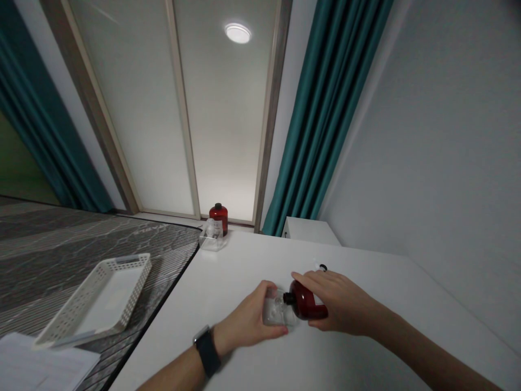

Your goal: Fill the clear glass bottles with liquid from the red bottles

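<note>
While the fingers of the left hand (250,320) curl around the side of a clear jar (272,312), those of the right hand (340,300) grip a dark red bottle (303,301), tipped on its side. Its black neck (288,298) points at the jar, near the middle of the white tabletop (228,282); whether the two touch cannot be told, nor how much either one contains. One dark wristwatch (207,350) circles the left wrist. Just beyond the right knuckles shows a small black ring-shaped piece (323,267), mostly hidden.

At the far left corner of the tabletop stands a second red bottle (218,216), upright, with a black cap (218,206), making two red bottles in all. Just in front of it sits one clear box (203,243) with a clear, rounded object in or behind it. Left of the tabletop, a grey patterned surface (175,239) bears one white perforated basket (136,296), smooth-floored, and some white papers (44,364) beside its near end. Farther out are one white cabinet (313,231), two teal curtains (321,136) and two frosted door panels (228,136).
</note>
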`<state>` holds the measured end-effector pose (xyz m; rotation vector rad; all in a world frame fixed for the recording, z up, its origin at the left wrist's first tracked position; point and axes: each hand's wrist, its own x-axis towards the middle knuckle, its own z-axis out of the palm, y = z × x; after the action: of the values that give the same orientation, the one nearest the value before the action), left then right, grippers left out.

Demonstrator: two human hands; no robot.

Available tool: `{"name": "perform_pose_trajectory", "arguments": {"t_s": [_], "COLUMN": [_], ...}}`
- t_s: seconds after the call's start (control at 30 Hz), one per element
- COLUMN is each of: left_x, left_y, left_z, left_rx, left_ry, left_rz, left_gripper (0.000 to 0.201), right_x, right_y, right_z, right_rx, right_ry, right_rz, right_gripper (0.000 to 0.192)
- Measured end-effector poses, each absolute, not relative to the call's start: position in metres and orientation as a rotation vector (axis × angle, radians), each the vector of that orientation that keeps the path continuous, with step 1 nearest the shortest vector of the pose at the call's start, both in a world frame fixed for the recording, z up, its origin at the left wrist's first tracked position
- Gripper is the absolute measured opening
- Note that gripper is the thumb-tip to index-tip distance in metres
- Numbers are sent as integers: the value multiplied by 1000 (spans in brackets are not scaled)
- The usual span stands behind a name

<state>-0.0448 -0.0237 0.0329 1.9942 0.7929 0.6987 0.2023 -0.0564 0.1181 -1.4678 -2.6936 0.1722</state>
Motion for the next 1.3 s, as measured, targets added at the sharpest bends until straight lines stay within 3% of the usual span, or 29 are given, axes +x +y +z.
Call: {"name": "perform_pose_trajectory", "arguments": {"t_s": [1.3], "left_x": [-45], "left_y": [-24], "left_z": [33], "left_rx": [1985], "left_ry": [783], "left_rz": [704], "left_gripper": [63], "right_x": [204], "right_y": [-57], "right_z": [116], "right_rx": [-1442], "right_ry": [-2681], "right_rz": [103], "right_gripper": [80]}}
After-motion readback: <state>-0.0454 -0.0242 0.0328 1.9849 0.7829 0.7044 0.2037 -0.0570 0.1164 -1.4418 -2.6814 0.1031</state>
